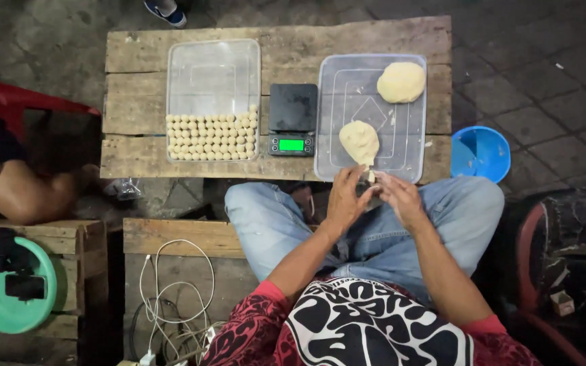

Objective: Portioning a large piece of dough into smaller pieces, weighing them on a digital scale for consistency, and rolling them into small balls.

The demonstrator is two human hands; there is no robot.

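Pinching a small bit of dough (371, 176) between them, the left hand (346, 200) and right hand (399, 198) close their grip beside the dough lump (359, 141) on the clear tray (347, 88).

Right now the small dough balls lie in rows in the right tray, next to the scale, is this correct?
No. In the head view the rows of small dough balls lie in the left tray, next to the scale.

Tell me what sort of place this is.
Probably an outdoor, street-side food-prep spot: a rough wooden plank table on paved ground, a digital scale, and a clear tray of small dough balls.
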